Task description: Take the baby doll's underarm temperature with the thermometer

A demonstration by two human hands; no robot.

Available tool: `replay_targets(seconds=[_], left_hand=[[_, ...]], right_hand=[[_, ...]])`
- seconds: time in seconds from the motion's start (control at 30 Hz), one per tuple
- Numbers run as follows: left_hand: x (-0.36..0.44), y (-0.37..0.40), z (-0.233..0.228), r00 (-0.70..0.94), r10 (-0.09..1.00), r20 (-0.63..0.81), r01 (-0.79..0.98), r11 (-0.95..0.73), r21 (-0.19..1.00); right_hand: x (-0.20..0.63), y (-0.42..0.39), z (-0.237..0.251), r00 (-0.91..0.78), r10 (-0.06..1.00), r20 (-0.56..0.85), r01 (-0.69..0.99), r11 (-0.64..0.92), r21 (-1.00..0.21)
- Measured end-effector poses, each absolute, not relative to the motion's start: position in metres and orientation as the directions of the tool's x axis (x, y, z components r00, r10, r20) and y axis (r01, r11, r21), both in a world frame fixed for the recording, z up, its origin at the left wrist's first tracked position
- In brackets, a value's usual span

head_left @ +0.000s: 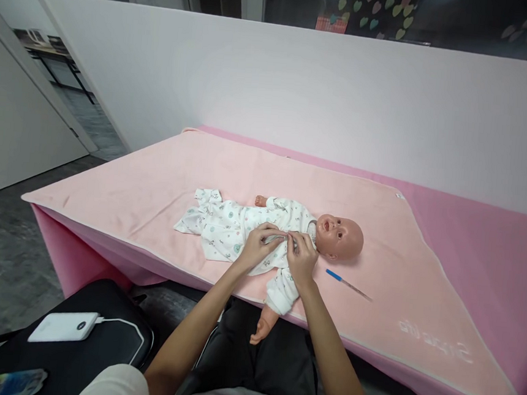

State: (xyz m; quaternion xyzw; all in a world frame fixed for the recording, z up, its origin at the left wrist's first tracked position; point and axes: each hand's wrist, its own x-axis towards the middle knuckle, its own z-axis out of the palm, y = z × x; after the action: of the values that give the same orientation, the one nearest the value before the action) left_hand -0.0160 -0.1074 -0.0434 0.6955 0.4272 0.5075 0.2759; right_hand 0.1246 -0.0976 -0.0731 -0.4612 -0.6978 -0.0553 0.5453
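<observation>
The left grip point(260, 245) and right grip point(302, 256) are pinching nearly closed on the patterned top point(291, 210), with the doll point(347, 238) lying right beneath them! The doll's hand point(262, 329) is dangling past the edge of the pink blanket point(130, 192), below both grips, so a hard tug could be pulling the doll over, while a loose pinch could be dropping the patterned top

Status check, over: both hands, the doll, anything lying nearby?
Left hand and right hand pinching front of printed top. Doll on its back, near arm past edge of blanket. Blue-handled stick beside its head.
</observation>
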Motion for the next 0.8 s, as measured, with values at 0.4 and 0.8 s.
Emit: replay_targets(seconds=[0.4,0.8], left_hand=[[-0.009,-0.110,-0.053,0.104,0.810,0.577,0.630,-0.503,0.592],[-0.004,-0.109,-0.048,0.168,0.823,0.542,0.816,-0.424,0.392]], right_hand=[[0.125,-0.101,-0.074,0.001,0.651,0.759,0.721,0.525,-0.452],[0.125,-0.100,-0.071,-0.012,0.672,0.740,0.767,0.482,-0.425]])
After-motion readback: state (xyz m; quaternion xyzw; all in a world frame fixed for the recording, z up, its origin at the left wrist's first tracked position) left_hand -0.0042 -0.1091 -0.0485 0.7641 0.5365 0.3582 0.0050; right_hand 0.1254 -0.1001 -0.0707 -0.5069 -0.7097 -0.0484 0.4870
